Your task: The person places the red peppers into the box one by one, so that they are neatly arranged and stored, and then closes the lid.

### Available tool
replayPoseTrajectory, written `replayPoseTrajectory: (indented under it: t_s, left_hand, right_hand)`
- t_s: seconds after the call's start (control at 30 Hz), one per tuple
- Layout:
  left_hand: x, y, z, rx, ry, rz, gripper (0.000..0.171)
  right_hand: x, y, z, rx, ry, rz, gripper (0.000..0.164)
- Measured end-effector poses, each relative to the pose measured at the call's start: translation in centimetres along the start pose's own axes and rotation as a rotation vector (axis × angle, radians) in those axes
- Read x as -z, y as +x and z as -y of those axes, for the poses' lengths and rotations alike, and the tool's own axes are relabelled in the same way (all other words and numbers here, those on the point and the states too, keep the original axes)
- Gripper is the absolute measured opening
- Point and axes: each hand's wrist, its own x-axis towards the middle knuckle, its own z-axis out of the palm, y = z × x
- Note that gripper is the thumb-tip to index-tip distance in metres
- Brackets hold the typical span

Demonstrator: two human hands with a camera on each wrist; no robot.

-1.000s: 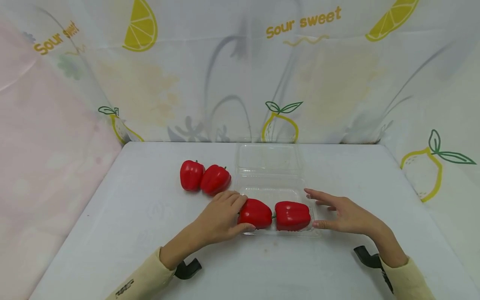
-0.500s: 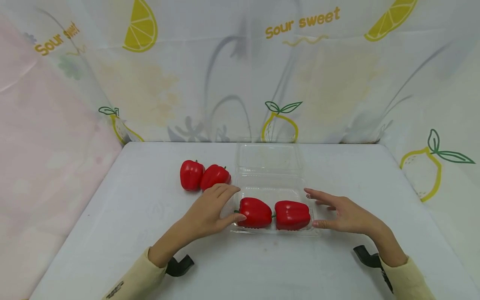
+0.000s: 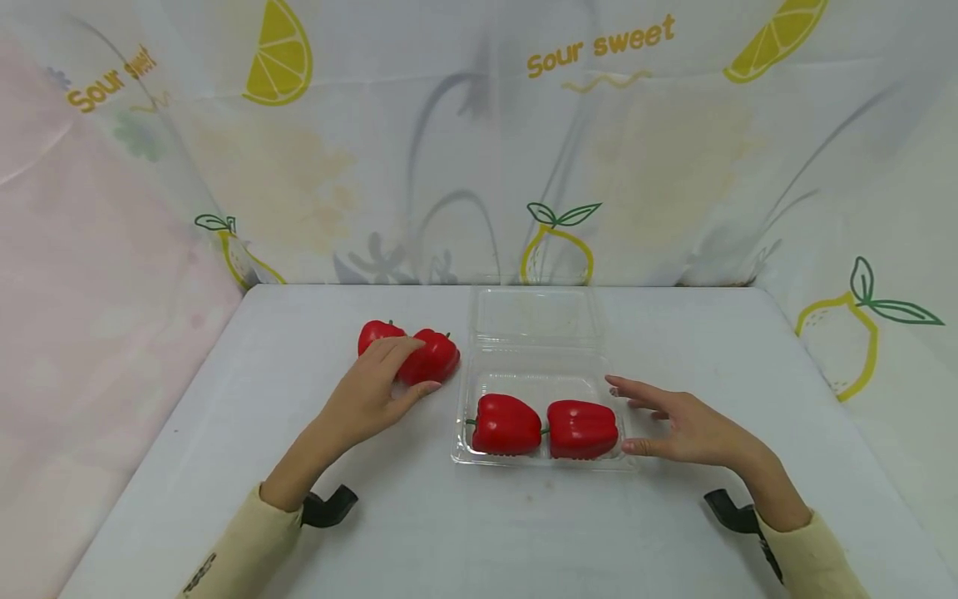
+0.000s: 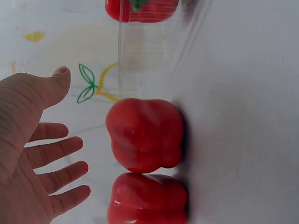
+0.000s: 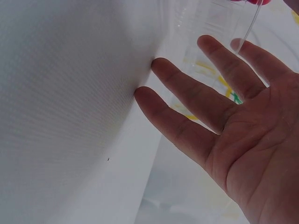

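Two red bell peppers lie side by side on the table left of the container: a left one (image 3: pixel 377 334) and a right one (image 3: pixel 440 358). My left hand (image 3: pixel 365 401) hovers over them, partly covering both in the head view. In the left wrist view its fingers (image 4: pixel 60 151) are spread and apart from the peppers. Two more bell peppers, one with its stem leftward (image 3: pixel 507 425) and one beside it (image 3: pixel 583 429), sit along the near side of a clear plastic container (image 3: pixel 542 383). At the container's right edge is my right hand (image 3: pixel 692 431), fingers extended, some fingertips on the table.
The container's clear lid (image 3: pixel 535 316) lies folded back toward the far edge of the white table (image 3: pixel 479 532). Behind the table hangs a lemon-print cloth (image 3: pixel 464 150). A black wrist mount (image 3: pixel 329 507) sits below the left forearm, another (image 3: pixel 732 512) by the right.
My left hand has let go of the left pepper in the container and moved left and away from me, over the two loose peppers. My right hand has stayed in place.
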Motion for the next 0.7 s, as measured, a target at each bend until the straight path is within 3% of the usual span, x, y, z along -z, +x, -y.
replayPoseTrajectory:
  t_s: [0.47,0.7]
  left_hand:
    - [1.2,0.0,4.2,-0.007,0.090,-0.027,0.053]
    - [1.5,-0.4,5.5,0.037,0.133,0.010,0.054]
  right_hand:
    - [-0.1,0.0,-0.1,-0.014,-0.011,-0.003,0.083]
    - [-0.2,0.0,-0.2,-0.015,-0.007,-0.007,0.083]
